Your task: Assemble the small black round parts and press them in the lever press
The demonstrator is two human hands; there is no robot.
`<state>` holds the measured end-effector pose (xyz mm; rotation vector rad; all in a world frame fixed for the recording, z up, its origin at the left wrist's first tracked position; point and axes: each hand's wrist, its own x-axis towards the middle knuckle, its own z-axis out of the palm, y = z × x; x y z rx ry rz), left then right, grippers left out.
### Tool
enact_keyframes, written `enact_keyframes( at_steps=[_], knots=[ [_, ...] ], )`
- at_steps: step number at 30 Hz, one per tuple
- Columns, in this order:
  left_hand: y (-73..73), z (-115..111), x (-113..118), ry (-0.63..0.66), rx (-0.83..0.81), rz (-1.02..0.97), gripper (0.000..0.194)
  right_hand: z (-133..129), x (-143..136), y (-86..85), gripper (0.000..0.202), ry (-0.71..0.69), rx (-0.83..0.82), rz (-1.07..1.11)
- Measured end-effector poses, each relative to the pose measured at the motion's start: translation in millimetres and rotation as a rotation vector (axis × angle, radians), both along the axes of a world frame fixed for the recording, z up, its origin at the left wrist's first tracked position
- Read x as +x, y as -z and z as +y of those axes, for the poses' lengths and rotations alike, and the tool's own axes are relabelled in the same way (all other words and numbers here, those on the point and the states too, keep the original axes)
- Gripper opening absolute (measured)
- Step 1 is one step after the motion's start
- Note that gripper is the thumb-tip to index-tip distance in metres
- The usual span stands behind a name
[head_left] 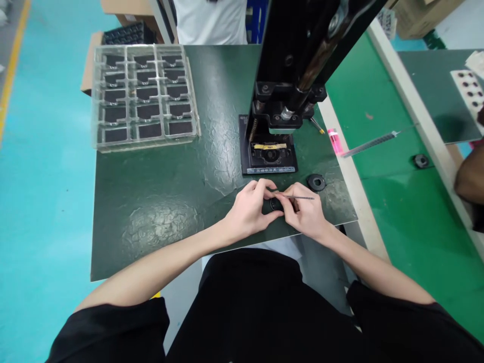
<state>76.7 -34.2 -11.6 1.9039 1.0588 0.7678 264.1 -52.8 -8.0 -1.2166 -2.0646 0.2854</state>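
— Gripped how?
— Left hand (247,212) pinches a small black round part (275,204); right hand (305,214) grasps thin tweezers (300,197), tips at the part.
— Where?
— Just in front of the press (270,146), on the green mat (151,201). A black ring (316,182) lies near the press base.

Counter (159,201) layout: tray (144,96) sits far left w/ parts in its pockets, press (278,101) stands center-right. Ring (316,182) lies just in front of the press, to the right. Both hands meet at the near edge, left hand (247,209) & right hand (304,212) touching, small part (275,203) btwn them. Conveyor (397,201) runs along the right.
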Motion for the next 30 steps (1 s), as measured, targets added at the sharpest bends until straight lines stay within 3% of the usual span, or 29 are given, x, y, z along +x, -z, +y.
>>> enact_keyframes(
  at_steps=[7, 10, 14, 16, 20, 22, 30],
  knots=[
    [4.0, 1.0, 1.0, -0.015, 0.0, -0.008, 0.052, -0.6, -0.9, 3.9, 0.021, 0.006, -0.015, -0.049],
    [5.2, 2.0, 2.0, -0.019, 0.013, -0.018, 0.054, 1.4, -2.0, 2.0, 0.022, -0.002, -0.062, 0.037],
    [5.1, 1.3, 2.6, -0.024, 0.003, -0.038, 0.06, 2.6, 3.2, -10.2, 0.021, 0.214, -0.114, 0.401],
    [4.8, 0.5, 2.3, -0.018, 0.003, -0.039, 0.06, 0.6, 11.4, -19.4, 0.018, 0.292, -0.069, 0.431],
    [4.5, 0.3, 1.0, -0.007, 0.031, -0.027, 0.06, -5.2, 30.4, -35.7, 0.031, 0.066, 0.083, 0.034],
    [4.5, 0.6, 0.5, -0.008, 0.051, -0.026, 0.061, -6.6, 35.6, -40.4, 0.042, 0.037, 0.136, -0.067],
    [6.1, 0.4, 0.2, -0.008, 0.067, -0.051, 0.058, -6.4, 29.1, -38.5, 0.045, 0.079, 0.119, 0.147]
  ],
)
